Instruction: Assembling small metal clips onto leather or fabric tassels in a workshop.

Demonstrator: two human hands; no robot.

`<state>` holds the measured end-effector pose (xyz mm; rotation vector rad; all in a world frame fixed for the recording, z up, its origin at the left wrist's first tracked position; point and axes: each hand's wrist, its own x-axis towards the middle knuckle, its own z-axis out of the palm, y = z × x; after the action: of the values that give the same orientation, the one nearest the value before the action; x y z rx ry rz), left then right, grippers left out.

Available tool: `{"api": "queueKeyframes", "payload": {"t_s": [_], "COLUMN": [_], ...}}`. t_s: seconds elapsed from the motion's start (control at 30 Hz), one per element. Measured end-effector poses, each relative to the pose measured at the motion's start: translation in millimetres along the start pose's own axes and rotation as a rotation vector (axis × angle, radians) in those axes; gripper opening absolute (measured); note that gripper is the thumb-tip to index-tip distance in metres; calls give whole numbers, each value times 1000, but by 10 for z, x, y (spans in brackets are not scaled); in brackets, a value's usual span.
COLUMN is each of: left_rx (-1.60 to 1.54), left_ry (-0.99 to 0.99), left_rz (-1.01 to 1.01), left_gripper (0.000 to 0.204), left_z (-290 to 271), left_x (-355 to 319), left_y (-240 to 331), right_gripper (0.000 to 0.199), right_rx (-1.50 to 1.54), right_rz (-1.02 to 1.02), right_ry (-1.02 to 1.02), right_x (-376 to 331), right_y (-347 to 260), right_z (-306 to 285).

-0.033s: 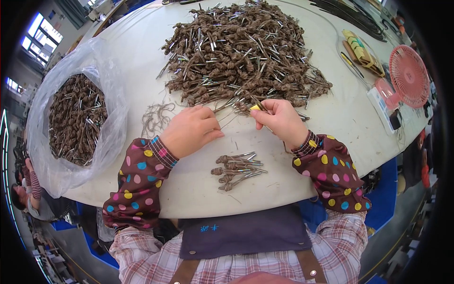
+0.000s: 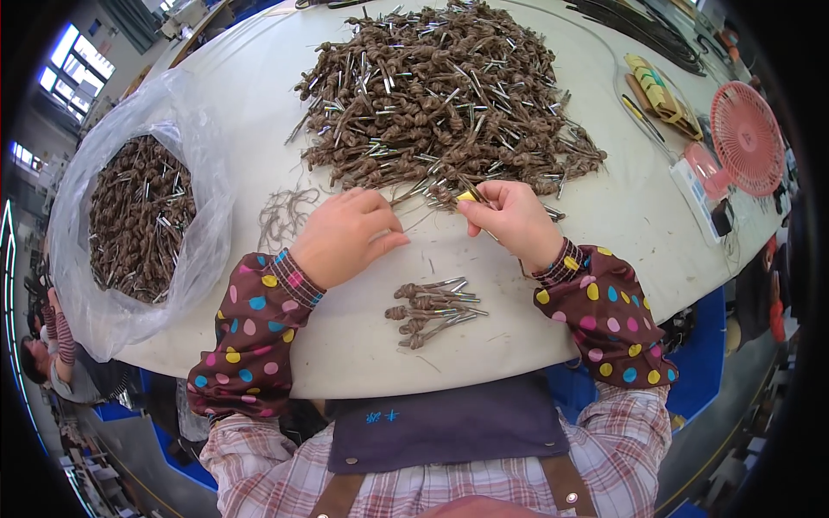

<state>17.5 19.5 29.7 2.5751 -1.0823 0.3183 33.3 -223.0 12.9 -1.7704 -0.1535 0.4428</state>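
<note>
My left hand [image 2: 350, 235] is curled above the table, with a thin brown thread [image 2: 420, 219] running between its thumb and fingers. My right hand [image 2: 515, 220] is closed around a slim dark-tipped tool [image 2: 467, 195] with a yellow part; its exact kind is hard to make out. Both hands are at the near edge of a large pile of knotted brown cords [image 2: 432, 95] with shiny metal tips. Between my forearms lies a small group of the same knotted cords [image 2: 429, 309], tips pointing right. Loose thread scraps [image 2: 287, 216] lie left of my left hand.
A clear plastic bag [image 2: 211, 216] full of knotted cords stands at the left. At the right are a pink fan [image 2: 747, 138], a white power strip [image 2: 696, 203], a yellow-wrapped bundle [image 2: 661, 95] and a yellow-black pen-like tool [image 2: 642, 118]. Another person [image 2: 65, 358] sits at far left.
My left thumb and fingers have shifted slightly, the thumb now more stretched out to the right. My right hand and the cords have stayed in place.
</note>
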Motion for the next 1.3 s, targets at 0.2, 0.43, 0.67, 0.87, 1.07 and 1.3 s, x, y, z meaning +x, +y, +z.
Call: {"api": "queueKeyframes", "payload": {"t_s": [0.2,0.43,0.67,0.87,1.07,1.3], "left_rx": [-58,-28,242,368,-5,13], "left_ry": [289,396,462,454,449,412], "left_rz": [-215,-219,-74,57,-1,69], "left_gripper": [19,22,19,18,17,17], "left_z": [11,223,241,162,236,136], "left_x": [111,167,128,118,117,131], "left_y": [220,248,197,137,51,103], "right_gripper": [22,20,20,22,25,33], "right_rx": [-66,-57,-80,-24,34,-630], "right_rz": [-155,-213,-190,-170,-201,-539], "right_ry": [36,61,58,-48,-123,135], "right_x": [-10,-55,-34,-15,8,-129], "right_y": [23,-31,3,8,77,-211], "right_z": [84,216,214,179,146,33]}}
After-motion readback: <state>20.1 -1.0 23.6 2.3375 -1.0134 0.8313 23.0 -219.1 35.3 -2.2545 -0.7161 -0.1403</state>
